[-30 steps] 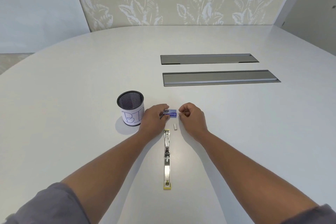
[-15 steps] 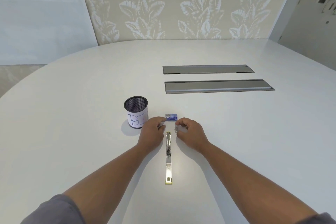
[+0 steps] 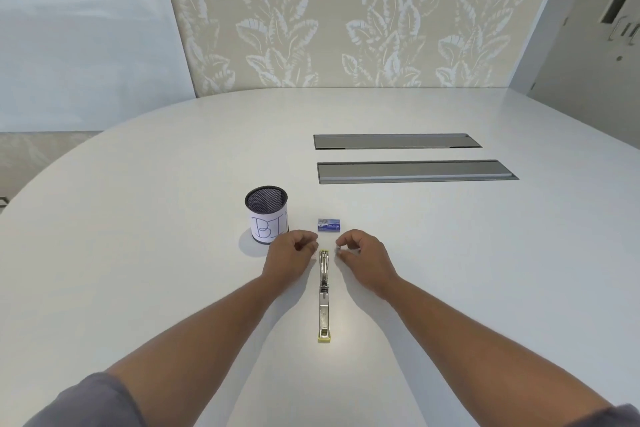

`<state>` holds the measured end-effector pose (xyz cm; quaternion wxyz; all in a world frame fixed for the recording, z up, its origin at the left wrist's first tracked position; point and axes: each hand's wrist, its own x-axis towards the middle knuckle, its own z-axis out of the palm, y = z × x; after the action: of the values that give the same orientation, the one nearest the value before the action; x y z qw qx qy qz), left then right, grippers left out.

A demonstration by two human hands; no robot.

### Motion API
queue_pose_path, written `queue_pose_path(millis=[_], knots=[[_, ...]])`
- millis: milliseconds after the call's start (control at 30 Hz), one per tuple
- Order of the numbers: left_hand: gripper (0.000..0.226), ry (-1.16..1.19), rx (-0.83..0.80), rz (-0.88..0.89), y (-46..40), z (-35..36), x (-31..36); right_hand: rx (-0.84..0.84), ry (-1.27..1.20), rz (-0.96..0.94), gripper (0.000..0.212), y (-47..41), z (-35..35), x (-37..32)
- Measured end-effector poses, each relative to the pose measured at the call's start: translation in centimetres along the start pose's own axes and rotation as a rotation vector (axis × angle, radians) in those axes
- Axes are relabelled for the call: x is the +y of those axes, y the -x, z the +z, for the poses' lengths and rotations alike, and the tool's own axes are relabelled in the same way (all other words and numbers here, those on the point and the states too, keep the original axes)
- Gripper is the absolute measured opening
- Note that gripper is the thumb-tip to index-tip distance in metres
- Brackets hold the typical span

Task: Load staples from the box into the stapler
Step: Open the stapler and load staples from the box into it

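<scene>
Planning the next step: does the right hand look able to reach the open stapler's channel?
Probably yes. The right hand hovers just right of the stapler, which lies opened flat on the table; nothing sits between them.

White table (image 3: 138, 270); on it stapler (image 3: 324, 295), staple box (image 3: 329, 225), mesh cup (image 3: 266, 213).

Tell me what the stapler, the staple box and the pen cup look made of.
Stapler: bright polished metal, judging by its sheen, with yellow-green end pieces, probably plastic. Staple box: printed blue card, matte, it seems. Pen cup: black wire mesh, see-through weave at the rim, wrapped in white paper with handwritten letters.
</scene>
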<state>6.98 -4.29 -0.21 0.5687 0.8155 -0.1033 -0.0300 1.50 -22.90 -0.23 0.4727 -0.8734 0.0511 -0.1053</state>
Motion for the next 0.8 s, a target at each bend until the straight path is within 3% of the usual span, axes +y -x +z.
queue_pose_path(millis=[67,267,400,533,667,800], knots=[[0.017,0.112,-0.048,-0.07,-0.3,0.0,0.9,0.002,-0.056,-0.006,0.011,-0.1,0.1,-0.5],[0.014,0.08,-0.132,-0.187,-0.5,-0.4,3.0,0.001,-0.095,-0.098,0.022,0.5,0.9,-2.1],[0.019,0.221,-0.219,-0.311,-0.4,-0.8,3.9,0.007,-0.043,-0.133,0.024,1.1,1.0,-2.5],[0.021,0.277,-0.213,-0.326,-0.3,-1.0,4.1,0.042,-0.056,-0.121,0.033,1.9,1.1,-2.6],[0.014,0.273,-0.201,-0.305,-0.1,-1.2,3.5,0.064,-0.129,-0.086,0.007,3.1,1.5,-2.0],[0.009,0.242,-0.208,-0.288,0.1,-1.0,3.1,0.024,-0.147,-0.096,0.019,4.1,1.8,-1.0]])
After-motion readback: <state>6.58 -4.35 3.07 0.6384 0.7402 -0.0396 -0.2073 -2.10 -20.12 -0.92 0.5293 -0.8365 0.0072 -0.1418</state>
